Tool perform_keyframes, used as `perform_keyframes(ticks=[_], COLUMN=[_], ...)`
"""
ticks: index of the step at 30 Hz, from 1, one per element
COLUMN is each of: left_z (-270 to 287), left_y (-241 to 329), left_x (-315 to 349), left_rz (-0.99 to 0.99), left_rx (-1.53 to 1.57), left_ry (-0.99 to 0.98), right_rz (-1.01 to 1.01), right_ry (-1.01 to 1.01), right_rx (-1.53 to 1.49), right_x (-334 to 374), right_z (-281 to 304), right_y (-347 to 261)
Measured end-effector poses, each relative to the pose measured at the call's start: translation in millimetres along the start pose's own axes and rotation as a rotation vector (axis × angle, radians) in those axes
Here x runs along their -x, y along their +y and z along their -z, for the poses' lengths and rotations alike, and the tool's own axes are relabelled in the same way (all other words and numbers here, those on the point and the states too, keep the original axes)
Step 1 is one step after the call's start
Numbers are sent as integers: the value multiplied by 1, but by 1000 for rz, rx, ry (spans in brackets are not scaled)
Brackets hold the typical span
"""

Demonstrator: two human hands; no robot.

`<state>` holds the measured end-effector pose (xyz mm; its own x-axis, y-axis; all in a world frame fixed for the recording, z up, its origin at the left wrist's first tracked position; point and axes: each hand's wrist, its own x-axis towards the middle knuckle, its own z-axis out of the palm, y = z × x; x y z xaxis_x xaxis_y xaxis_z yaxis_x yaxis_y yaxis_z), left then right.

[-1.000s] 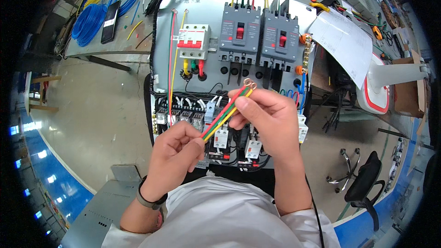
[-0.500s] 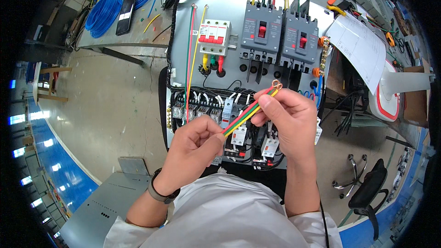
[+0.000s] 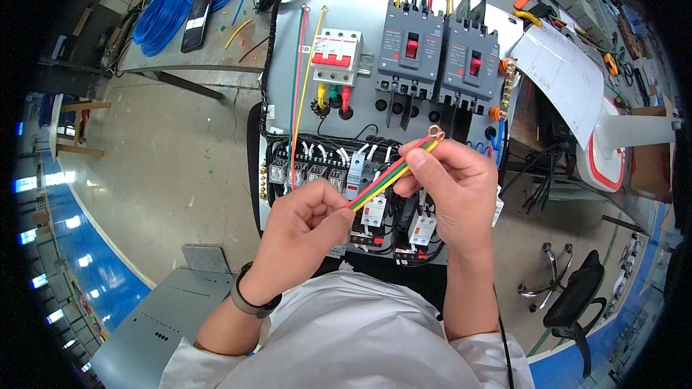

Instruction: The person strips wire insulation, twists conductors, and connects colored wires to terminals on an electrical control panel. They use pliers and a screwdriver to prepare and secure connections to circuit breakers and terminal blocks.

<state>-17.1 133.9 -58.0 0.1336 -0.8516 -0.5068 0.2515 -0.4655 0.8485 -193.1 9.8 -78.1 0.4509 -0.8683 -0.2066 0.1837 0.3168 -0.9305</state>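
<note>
A bundle of red, green and yellow wires (image 3: 380, 185) slants between my two hands, above the lower part of a metal electrical panel (image 3: 295, 43). My left hand (image 3: 308, 225) is closed on its lower end. The fingers of my right hand (image 3: 450, 176) pinch it just below the bare copper loops (image 3: 435, 132) at its tip. Beyond my left hand, another set of red, green and yellow wires (image 3: 298, 79) lies up the panel, loops at the top. A white breaker with red levers (image 3: 336, 56) sits beside them. Two grey moulded-case breakers (image 3: 409, 45) are mounted farther right.
Blue wire coils (image 3: 160, 27) and a phone (image 3: 197, 20) lie on the bench at the far left. To the right are paper sheets (image 3: 566, 75) and a red-and-white round-based stand (image 3: 609, 151). A black swivel chair (image 3: 580, 295) stands lower right, a grey metal sheet (image 3: 162, 317) lower left.
Both hands keep their hold on the wire bundle in nearly the same place. The view has shifted very slightly; nothing was let go or taken up.
</note>
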Motion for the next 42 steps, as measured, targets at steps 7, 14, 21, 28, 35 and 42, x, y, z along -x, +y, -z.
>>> perform_keyframes(ticks=[7, 14, 21, 28, 35, 42], left_z=[-1, 4, 2, -2, -1, -1], left_y=[-4, 0, 4, 6, 2, 4], left_x=[-2, 1, 2, 3, 3, 1], left_rz=[-52, 8, -7, -8, -37, -33], left_rx=[-11, -21, -31, -65, -89, -107], left_ry=[49, 34, 55, 93, 89, 97], right_rz=[17, 9, 12, 16, -14, 4], right_ry=[-36, -54, -70, -92, -119, -85], right_rx=[20, -7, -29, -58, -65, -45], right_x=[1, 2, 3, 3, 2, 0], right_z=[2, 3, 4, 5, 7, 5], right_y=[0, 2, 0, 2, 0, 1])
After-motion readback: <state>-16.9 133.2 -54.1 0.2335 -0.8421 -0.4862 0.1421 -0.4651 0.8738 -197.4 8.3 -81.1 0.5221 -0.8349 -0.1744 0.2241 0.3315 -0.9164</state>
